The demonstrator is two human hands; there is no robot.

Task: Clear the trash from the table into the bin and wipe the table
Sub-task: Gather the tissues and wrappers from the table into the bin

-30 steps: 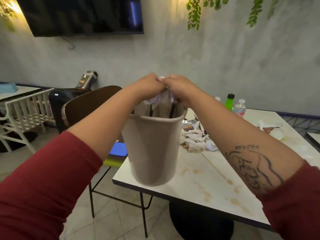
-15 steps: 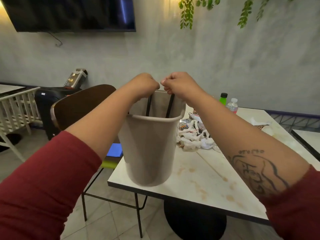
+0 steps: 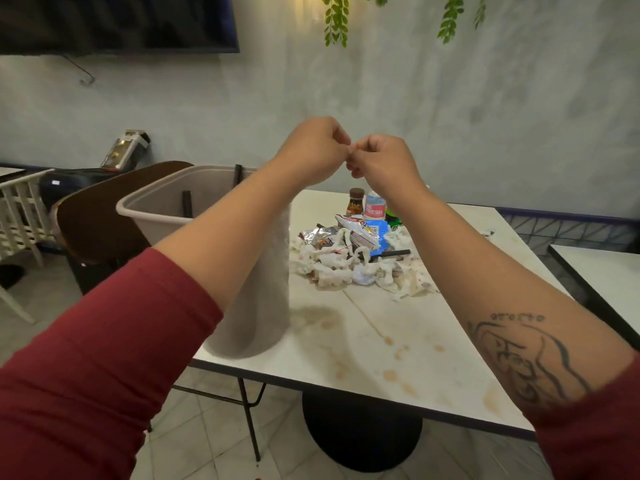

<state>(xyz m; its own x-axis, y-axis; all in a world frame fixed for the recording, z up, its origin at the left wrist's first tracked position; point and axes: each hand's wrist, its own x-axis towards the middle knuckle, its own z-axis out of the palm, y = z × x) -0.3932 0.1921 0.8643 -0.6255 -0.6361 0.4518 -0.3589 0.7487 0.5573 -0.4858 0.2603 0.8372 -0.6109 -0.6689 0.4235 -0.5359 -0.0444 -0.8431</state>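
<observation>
Bin [image 3: 258,306], smooth tapered beige plastic, beside crumpled trash [image 3: 346,268]; left hand [image 3: 311,150] and right hand [image 3: 382,162]: each grip curled closed, empty.

Warm light is glowing high on the wall [image 3: 415,98] behind the hanging leaves [image 3: 336,26], while the rest of the room is sitting in dim, cool, even light. The bin [image 3: 256,306] is throwing a soft shadow onto the table [image 3: 433,358], and its side is smearing with motion blur. The wide lens is bowing lines near the edges, and fine detail is looking soft.
</observation>
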